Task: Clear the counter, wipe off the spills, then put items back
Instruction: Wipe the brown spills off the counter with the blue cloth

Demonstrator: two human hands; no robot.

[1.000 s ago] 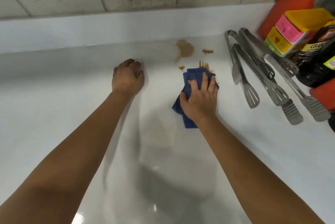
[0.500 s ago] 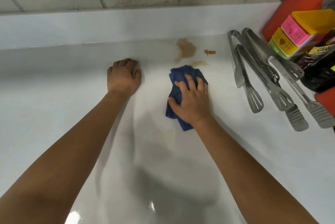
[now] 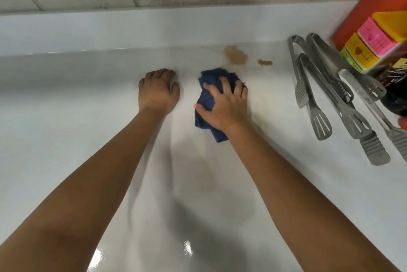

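A crumpled dark blue cloth (image 3: 207,98) lies on the white counter (image 3: 88,122), and my right hand (image 3: 224,105) presses down on it with fingers spread and thumb at its left edge. Just beyond the cloth, near the back edge, sits a brown spill patch (image 3: 235,56) with a smaller brown spot (image 3: 265,63) to its right. My left hand (image 3: 157,91) rests on the counter left of the cloth, fingers curled under, holding nothing.
Several metal tongs (image 3: 313,104) lie side by side at the right. Behind them stand an orange container (image 3: 378,3), a box with pink and yellow labels (image 3: 372,44) and a dark bottle (image 3: 394,89). A brick wall runs along the back.
My right hand has dragged the cloth left and back toward me. The small brown smears near the cloth are gone; the large patch and one spot stay. The left hand has barely moved.
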